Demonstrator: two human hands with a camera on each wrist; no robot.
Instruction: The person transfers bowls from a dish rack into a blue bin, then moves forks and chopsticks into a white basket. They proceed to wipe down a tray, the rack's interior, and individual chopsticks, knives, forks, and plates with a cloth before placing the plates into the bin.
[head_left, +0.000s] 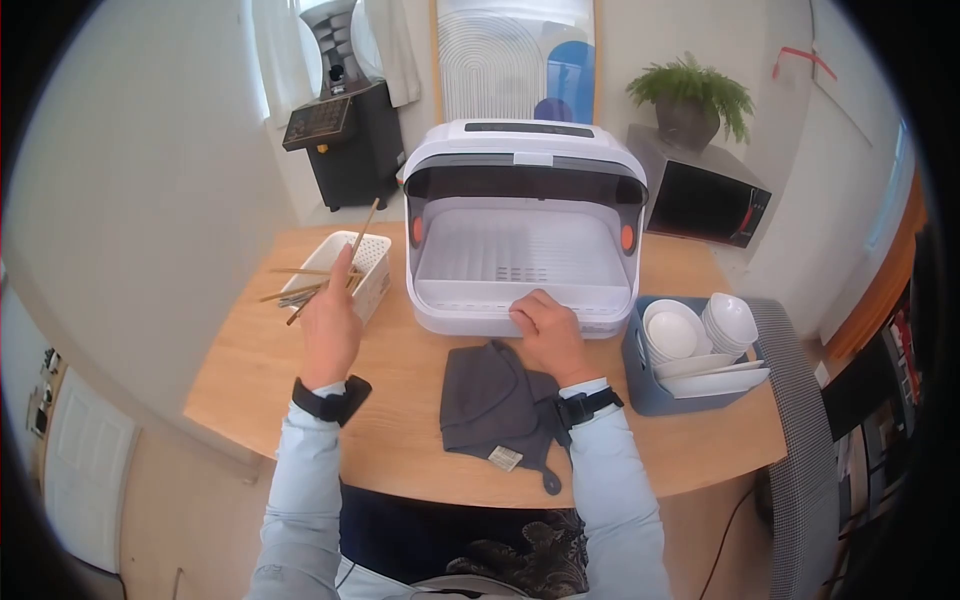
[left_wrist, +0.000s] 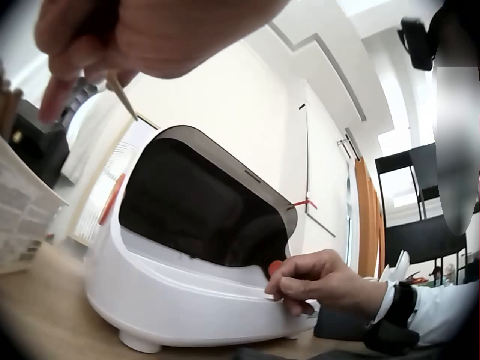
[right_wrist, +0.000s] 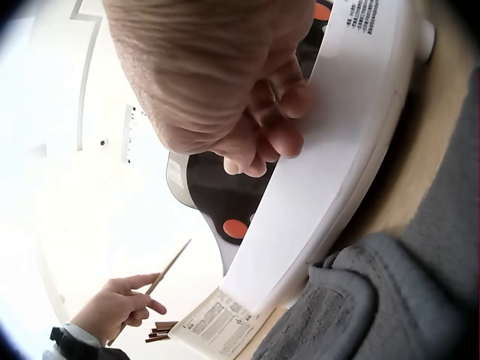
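Note:
My left hand [head_left: 331, 322] pinches a thin wooden chopstick [head_left: 366, 226] slantwise over the white perforated basket [head_left: 376, 250], its index finger stretched forward. More chopsticks [head_left: 278, 294] and some metal utensils lie across that basket. In the middle stands a white dish box [head_left: 520, 318] with its dark visor raised and a ribbed rack [head_left: 560, 245] inside. At the box's front edge is my right hand [head_left: 552, 338], fingers loosely curled, nothing held. The right wrist view shows these fingertips [right_wrist: 285, 139] right at the white front wall. A grey cloth [head_left: 490, 400] lies before the box.
A blue-grey bin [head_left: 690, 400] with white bowls [head_left: 672, 335] and plates stands to the right on the wooden table [head_left: 390, 440]. Behind are a microwave [head_left: 705, 200] with a potted fern [head_left: 690, 95] on it and a black machine [head_left: 355, 145]. A checked cloth [head_left: 800, 400] hangs at the right edge.

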